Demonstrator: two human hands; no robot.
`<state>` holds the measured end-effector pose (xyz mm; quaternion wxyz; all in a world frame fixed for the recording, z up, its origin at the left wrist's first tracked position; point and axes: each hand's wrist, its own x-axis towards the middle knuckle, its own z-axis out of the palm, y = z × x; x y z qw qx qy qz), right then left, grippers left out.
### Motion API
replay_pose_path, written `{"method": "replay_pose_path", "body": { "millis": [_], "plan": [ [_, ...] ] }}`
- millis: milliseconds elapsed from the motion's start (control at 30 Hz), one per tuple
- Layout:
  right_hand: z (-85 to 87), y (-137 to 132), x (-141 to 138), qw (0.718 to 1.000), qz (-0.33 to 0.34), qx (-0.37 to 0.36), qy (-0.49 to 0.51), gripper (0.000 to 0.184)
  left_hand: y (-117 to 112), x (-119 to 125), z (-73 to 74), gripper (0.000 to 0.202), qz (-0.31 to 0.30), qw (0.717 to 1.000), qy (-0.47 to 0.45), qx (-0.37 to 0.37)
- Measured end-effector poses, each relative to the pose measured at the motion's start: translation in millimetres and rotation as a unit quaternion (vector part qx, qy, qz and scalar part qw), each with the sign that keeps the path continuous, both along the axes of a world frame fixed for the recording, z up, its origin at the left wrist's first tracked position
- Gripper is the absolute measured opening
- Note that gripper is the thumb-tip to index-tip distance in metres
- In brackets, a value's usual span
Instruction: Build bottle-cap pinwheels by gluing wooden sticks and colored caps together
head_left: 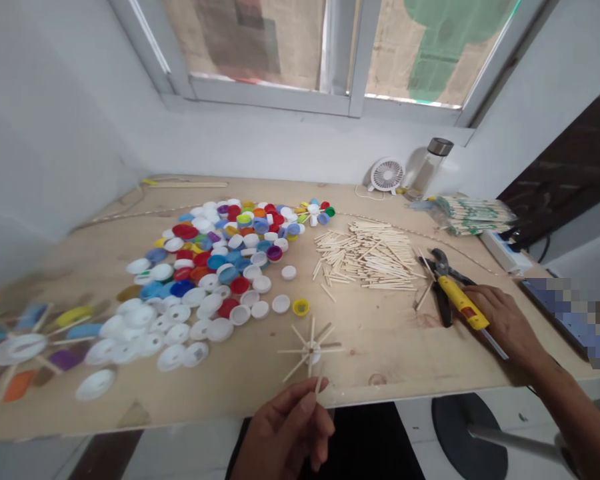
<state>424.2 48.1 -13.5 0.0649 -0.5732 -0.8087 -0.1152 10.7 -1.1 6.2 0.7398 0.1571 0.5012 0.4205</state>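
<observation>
My left hand (293,423), at the table's front edge, pinches a short wooden stick (319,382) between thumb and fingers. Just beyond it lies a white bottle cap (311,353) with several sticks radiating from it like spokes. My right hand (503,323) is at a yellow hot glue gun (463,303), fingers curled behind its body; a glue stick (495,344) juts from the rear. Pliers (439,261) with dark handles lie beside the gun. A pile of short wooden sticks (375,257) is spread across the middle.
Many coloured bottle caps (220,260) cover the left-centre. Finished-looking cap-and-stick wheels lie at left (25,348) and at the back (313,211). A small fan (387,175), a bottle (427,170), bagged sticks (475,215) and a power strip (505,250) stand along the back right.
</observation>
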Motion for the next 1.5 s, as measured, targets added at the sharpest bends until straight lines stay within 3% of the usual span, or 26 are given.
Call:
{"method": "replay_pose_path", "body": {
  "millis": [200,300,400,467,500,600,700,800,900,967,1033,1100,1133,1200,1267,1333,1400,1500],
  "plan": [
    [5.7,-12.6,1.2,1.0,0.007,0.01,-0.006,0.052,1.8,-3.8,-3.6,0.033,0.017,0.998,-0.05,-0.019],
    [19.3,-26.7,-18.2,0.997,-0.022,0.062,0.036,0.045,1.7,-5.3,-6.7,0.028,0.015,0.997,-0.072,-0.009],
    [28.8,-44.6,-67.7,0.972,-0.081,0.126,0.179,0.034,0.9,-4.0,-8.8,0.023,0.003,0.995,-0.096,0.005],
    [29.7,-54.4,-116.0,0.949,-0.093,0.09,0.286,0.024,-0.5,-1.7,-10.5,0.022,-0.006,0.994,-0.111,0.008],
    [28.8,-57.4,-142.3,0.936,-0.069,0.052,0.341,0.019,-1.6,-0.3,-11.8,0.022,-0.01,0.993,-0.118,0.007],
    [24.6,-58.7,-215.2,0.867,0.045,-0.096,0.486,0.017,-5.5,3.5,-16.9,0.024,-0.023,0.99,-0.142,0.003],
    [21.3,-54.1,-262.9,0.778,0.075,-0.158,0.604,0.017,-8.8,5.7,-20.6,0.028,-0.037,0.986,-0.165,0.002],
    [18.5,-52.0,-285.1,0.7,0.026,-0.211,0.681,0.009,-10.5,6.7,-20.4,0.029,-0.02,0.987,-0.16,-0.003],
    [17.0,-53.0,-291.5,0.631,-0.012,-0.261,0.73,0.014,-11.9,4.9,-18.6,0.032,-0.022,0.991,-0.132,0.002],
    [18.0,-53.2,-289.9,0.609,-0.03,-0.282,0.741,0.018,-13.6,-0.2,-17.4,0.034,-0.055,0.994,-0.082,0.034],
    [20.3,-51.5,-284.7,0.634,-0.056,-0.275,0.721,0.019,-14.9,-9.5,-16.1,0.031,-0.07,0.991,0.036,0.106],
    [21.8,-48.3,-277.8,0.684,-0.079,-0.255,0.679,0.019,-13.6,-21.8,-15.3,0.02,-0.026,0.952,0.22,0.21],
    [21.5,-46.6,-274.5,0.707,-0.083,-0.249,0.657,0.02,-11.4,-28.2,-15.5,0.014,0.007,0.911,0.315,0.264],
    [18.5,-43.5,-269.2,0.743,-0.083,-0.246,0.617,0.021,-4.5,-39.0,-17.9,0.01,0.031,0.804,0.464,0.371],
    [13.0,-41.6,-266.3,0.777,-0.08,-0.238,0.577,0.02,3.1,-44.8,-22.9,0.014,0.008,0.704,0.541,0.46],
    [7.4,-40.5,-264.9,0.813,-0.069,-0.218,0.535,0.017,7.6,-45.1,-28.7,0.018,-0.022,0.644,0.57,0.509],
    [3.8,-39.2,-264.2,0.848,-0.051,-0.189,0.493,0.015,7.1,-42.0,-33.0,0.023,-0.055,0.627,0.57,0.528],
    [2.9,-35.2,-262.8,0.889,-0.022,-0.153,0.431,0.015,1.7,-38.8,-35.0,0.029,-0.075,0.635,0.55,0.537]
  ]
}}
